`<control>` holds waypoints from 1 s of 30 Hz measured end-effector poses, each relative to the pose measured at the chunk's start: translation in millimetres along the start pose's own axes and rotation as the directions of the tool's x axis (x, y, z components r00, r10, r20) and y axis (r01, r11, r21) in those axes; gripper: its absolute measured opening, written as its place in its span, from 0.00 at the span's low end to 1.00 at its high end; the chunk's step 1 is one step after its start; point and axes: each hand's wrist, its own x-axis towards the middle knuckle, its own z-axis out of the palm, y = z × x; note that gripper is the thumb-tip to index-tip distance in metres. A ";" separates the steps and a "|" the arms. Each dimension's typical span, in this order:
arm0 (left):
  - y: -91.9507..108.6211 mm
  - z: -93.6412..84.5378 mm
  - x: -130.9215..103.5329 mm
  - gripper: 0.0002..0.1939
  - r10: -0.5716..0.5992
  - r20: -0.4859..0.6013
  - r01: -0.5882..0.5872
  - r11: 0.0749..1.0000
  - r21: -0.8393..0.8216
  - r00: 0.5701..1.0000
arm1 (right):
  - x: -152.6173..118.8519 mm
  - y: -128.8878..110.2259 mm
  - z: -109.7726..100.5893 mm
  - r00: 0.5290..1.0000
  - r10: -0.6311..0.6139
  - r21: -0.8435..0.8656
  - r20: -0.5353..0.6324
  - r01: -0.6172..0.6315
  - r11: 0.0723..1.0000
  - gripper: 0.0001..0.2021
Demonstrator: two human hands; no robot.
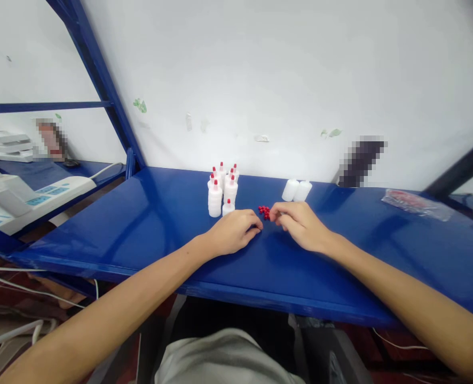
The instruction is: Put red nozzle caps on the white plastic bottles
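Observation:
Several white bottles with red tips stand grouped on the blue table, left of centre. A shorter red-tipped bottle is just behind my left hand, which rests on the table with its fingers curled; whether anything is in them is hidden. A small pile of red caps lies between my hands. At the right edge of the pile is my right hand, fingers bent and drawn together, with something too small to name at the fingertips. Two white bottles without tips are behind it.
A clear plastic bag with red pieces lies on the right of the blue table. A dark blurred object leans at the wall. Blue frame posts rise on both sides, and a white power strip is at the left.

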 end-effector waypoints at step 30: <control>6.4 1.6 -2.9 0.12 0.061 -0.273 -0.070 0.997 -0.023 0.960 | -9.0 -5.7 15.6 0.987 -0.130 0.113 0.096 0.119 0.987 0.07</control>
